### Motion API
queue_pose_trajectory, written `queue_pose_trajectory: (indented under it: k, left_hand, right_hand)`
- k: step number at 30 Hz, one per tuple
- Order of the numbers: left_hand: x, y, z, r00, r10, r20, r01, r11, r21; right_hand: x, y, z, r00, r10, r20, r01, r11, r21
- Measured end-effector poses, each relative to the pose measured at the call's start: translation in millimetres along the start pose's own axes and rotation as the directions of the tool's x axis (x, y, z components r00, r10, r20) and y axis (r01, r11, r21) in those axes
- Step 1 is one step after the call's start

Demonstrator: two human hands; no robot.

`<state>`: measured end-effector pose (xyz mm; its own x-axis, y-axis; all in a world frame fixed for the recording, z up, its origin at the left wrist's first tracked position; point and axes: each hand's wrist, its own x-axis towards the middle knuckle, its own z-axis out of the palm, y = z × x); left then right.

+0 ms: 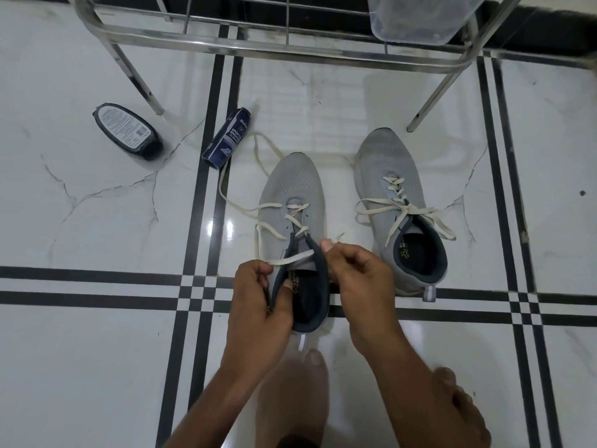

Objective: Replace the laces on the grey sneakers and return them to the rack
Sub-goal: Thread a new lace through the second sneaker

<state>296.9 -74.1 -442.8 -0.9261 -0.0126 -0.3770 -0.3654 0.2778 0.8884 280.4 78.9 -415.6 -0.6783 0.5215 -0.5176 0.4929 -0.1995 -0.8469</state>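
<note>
The rack (226,43), a frame of shiny metal tube, stands on the tiled floor (97,350) just beyond both sneakers; its bars look rigid and slick, so a shoe set there should sit flat across several rails. The right sneaker (397,202) lies near the rack's leg, fully laced with its bow loose. The left sneaker (290,215) sits in front of the person, only partly laced. Both look light, with soft mesh uppers that give under pressure; the firmer padded collar or the heel is the better place to take hold. The left hand (255,305) grips that collar, thumb inside, and pinches the lace (287,258) against it. The right hand (355,276) pinches the lace's free end. The lace is flat, limp and likely slippery: best held close to its stiff tip for threading.
</note>
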Motion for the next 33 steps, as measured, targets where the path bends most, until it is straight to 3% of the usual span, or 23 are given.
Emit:
queue_pose_trajectory:
  k: [3,5,9,13,16,17,19,22,24,26,27,30,31,33]
  left_hand:
    - [0.1,0.4,-1.0,1.0,0.009,-0.001,-0.009,1.0,0.01]
    - [-0.4,1.4,-1.1,1.0,0.014,0.002,-0.014,1.0,0.017]
    - [-0.3,4.3,-1.8,0.999,0.025,0.019,-0.026,0.999,0.018]
    - [-0.6,3.1,-1.9,0.999,0.034,0.011,-0.034,0.999,0.027]
    - [0.1,3.1,-1.5,0.999,0.032,0.004,-0.032,0.999,0.024]
    - [0.0,2.7,-1.5,0.999,0.033,0.003,-0.033,0.999,0.033]
    - [0.4,1.1,-1.8,1.0,0.028,0.004,-0.028,0.999,0.042]
    - [0.8,-1.4,-2.8,1.0,0.026,0.004,-0.027,0.998,0.05]
    - [0.4,-0.6,-3.0,1.0,0.026,0.002,-0.027,0.998,0.049]
    - [-0.4,0.8,-2.6,1.0,0.018,0.009,-0.019,0.999,0.034]
    - [-0.4,1.4,-2.7,1.0,0.019,0.013,-0.019,0.999,0.035]
    - [1.9,1.0,-4.5,0.999,0.018,0.028,-0.019,0.998,0.06]
    - [1.9,1.7,-4.4,0.999,0.016,0.034,-0.018,0.998,0.064]
    - [1.5,2.4,-4.5,0.999,0.008,0.045,-0.011,0.998,0.063]
  right_hand:
    - [3.4,1.8,2.6,0.965,-0.031,-0.261,0.064,0.991,0.119]
    - [-0.9,2.2,5.2,0.975,0.059,-0.213,-0.023,0.986,0.165]
    - [-5.1,0.4,5.0,1.0,0.004,-0.015,-0.005,0.996,-0.091]
    - [1.5,-4.6,3.8,0.975,-0.01,-0.22,0.042,0.989,0.141]
    - [-4.0,-2.5,3.1,0.997,-0.072,-0.028,0.071,0.996,-0.049]
    - [-3.7,-0.4,2.0,0.995,-0.096,-0.04,0.093,0.993,-0.076]
    - [-1.7,-2.7,-0.8,0.993,-0.059,-0.105,0.062,0.998,0.02]
    - [-3.1,-5.3,0.7,0.998,-0.024,0.053,0.028,0.998,-0.061]
    - [-3.0,-0.9,1.0,0.999,-0.05,-0.006,0.05,0.997,-0.054]
    - [-2.8,-3.5,-1.0,0.995,0.003,-0.099,0.006,0.995,0.097]
    - [-2.5,-3.9,-1.4,0.997,0.027,-0.077,-0.018,0.992,0.121]
    - [-3.7,-4.4,-1.2,0.995,-0.013,0.098,0.022,0.996,-0.091]
    - [-2.5,-3.9,-1.1,0.997,-0.028,0.066,0.037,0.991,-0.131]
    - [2.4,-3.6,0.2,0.997,-0.007,-0.072,0.004,0.999,-0.049]
